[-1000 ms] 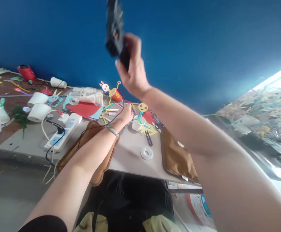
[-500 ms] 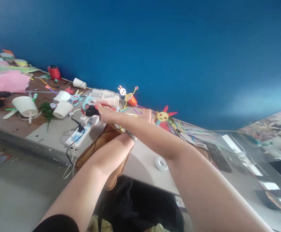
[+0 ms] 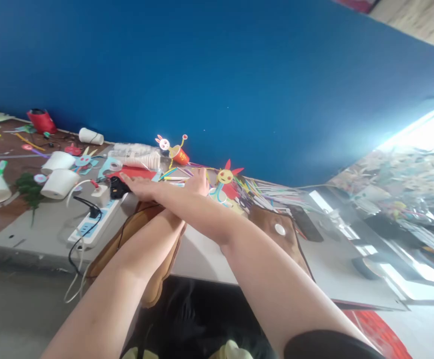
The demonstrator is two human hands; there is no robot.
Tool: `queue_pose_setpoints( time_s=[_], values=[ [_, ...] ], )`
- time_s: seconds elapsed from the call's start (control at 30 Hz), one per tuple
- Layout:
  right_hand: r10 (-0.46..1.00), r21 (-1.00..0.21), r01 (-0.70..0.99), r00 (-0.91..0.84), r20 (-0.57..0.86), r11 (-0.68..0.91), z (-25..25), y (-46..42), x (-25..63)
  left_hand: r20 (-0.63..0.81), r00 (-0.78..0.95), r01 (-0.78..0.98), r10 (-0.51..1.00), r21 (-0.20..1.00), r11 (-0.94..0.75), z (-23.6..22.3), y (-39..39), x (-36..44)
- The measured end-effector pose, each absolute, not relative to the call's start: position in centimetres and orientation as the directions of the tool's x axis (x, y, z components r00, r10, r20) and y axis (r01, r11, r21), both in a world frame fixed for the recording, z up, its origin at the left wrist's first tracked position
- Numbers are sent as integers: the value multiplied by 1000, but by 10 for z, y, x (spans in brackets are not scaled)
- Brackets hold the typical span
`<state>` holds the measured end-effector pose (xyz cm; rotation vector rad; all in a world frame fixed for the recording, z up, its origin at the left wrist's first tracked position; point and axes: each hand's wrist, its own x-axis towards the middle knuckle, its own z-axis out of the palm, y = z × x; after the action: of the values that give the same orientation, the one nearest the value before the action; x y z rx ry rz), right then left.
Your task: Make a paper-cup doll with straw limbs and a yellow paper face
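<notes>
My forearms cross over the table, the right one lying above the left. My right hand point(image 3: 140, 187) reaches to the left with its fingers stretched out, over the edge of a red sheet point(image 3: 138, 172) and beside a black plug-like block point(image 3: 116, 188). Behind the right forearm, my left hand point(image 3: 198, 183) is among the coloured sticks, left of a yellow rabbit-face figure point(image 3: 224, 176) with red ears. Its fingers are partly hidden, so whether it holds anything cannot be made out. A stack of white paper cups in clear plastic point(image 3: 138, 155) lies behind the red sheet.
A white power strip point(image 3: 99, 224) with cables sits left of a brown cushion point(image 3: 156, 279). Loose paper cups point(image 3: 60, 183) lie further left. A rabbit figure on a red cup point(image 3: 181, 155) stands by the blue wall point(image 3: 202, 75). A brown pouch-like piece point(image 3: 272, 234) lies right.
The view has swung to the right, so the table things sit further left. My right hand's fingers are now laid lower and flatter towards the red sheet. More of my left hand shows.
</notes>
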<state>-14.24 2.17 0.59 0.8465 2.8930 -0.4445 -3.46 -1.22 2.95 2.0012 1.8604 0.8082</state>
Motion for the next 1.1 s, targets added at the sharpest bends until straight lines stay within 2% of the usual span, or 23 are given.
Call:
queue_pose_setpoints(
  time_s=[0.07, 0.17, 0.23, 0.3, 0.37, 0.43, 0.47, 0.5, 0.53, 0.57, 0.6, 0.67, 0.7, 0.77, 0.93, 1.0, 1.1],
  values=[
    [571, -203, 591, -806, -156, 780, 19, 7, -136, 220, -15, 805, 975, 581, -119, 27, -11, -33],
    [572, -52, 570, -818, 57, 820, 45, -32, -109, 300, -1, 766, 954, 614, -192, 21, -6, -38],
    [439, 61, 464, -868, 233, 884, 55, -64, -73, 368, 13, 733, 930, 628, -259, 15, 1, -46],
    [217, 166, 283, -919, 330, 945, 55, -93, -23, 401, -3, 716, 916, 641, -278, 11, 11, -55],
    [34, 278, 147, -927, 373, 949, 44, -110, 32, 339, -2, 701, 941, 672, -241, 8, 19, -63],
    [-41, 326, 126, -887, 460, 937, 28, -114, 83, 218, -18, 669, 976, 728, -151, 6, 25, -67],
    [16, 297, 202, -850, 526, 933, 20, -112, 105, 157, -30, 642, 987, 760, -101, 5, 26, -69],
    [133, 214, 329, -775, 618, 920, 14, -107, 124, 96, -32, 605, 995, 794, -57, 5, 27, -69],
    [307, 73, 479, -664, 682, 875, 10, -100, 140, 40, -18, 560, 999, 828, -23, 4, 26, -69],
    [484, -107, 618, -483, 730, 779, 8, -92, 153, -20, 19, 510, 1000, 860, 7, 4, 25, -69],
    [634, -295, 699, -288, 718, 651, 7, -83, 164, -80, 79, 463, 994, 886, 34, 4, 23, -69],
    [802, -581, 695, 9, 597, 424, 12, -67, 183, -186, 212, 398, 959, 913, 89, 3, 20, -69],
    [846, -666, 666, 95, 524, 337, 15, -60, 191, -224, 258, 380, 940, 918, 115, 3, 18, -69],
    [889, -737, 629, 156, 431, 247, 23, -53, 208, -280, 284, 368, 917, 915, 165, 3, 16, -68],
    [901, -710, 674, 155, 406, 204, 31, -68, 230, -321, 281, 332, 904, 917, 222, 4, 14, -64],
    [959, -630, 759, 30, 283, 162, 28, -80, 226, -324, 286, 298, 902, 924, 238, 6, 14, -63],
    [990, -388, 912, -143, -5, 130, 18, -93, 209, -333, 283, 224, 899, 935, 275, 8, 13, -63]
  ],
)
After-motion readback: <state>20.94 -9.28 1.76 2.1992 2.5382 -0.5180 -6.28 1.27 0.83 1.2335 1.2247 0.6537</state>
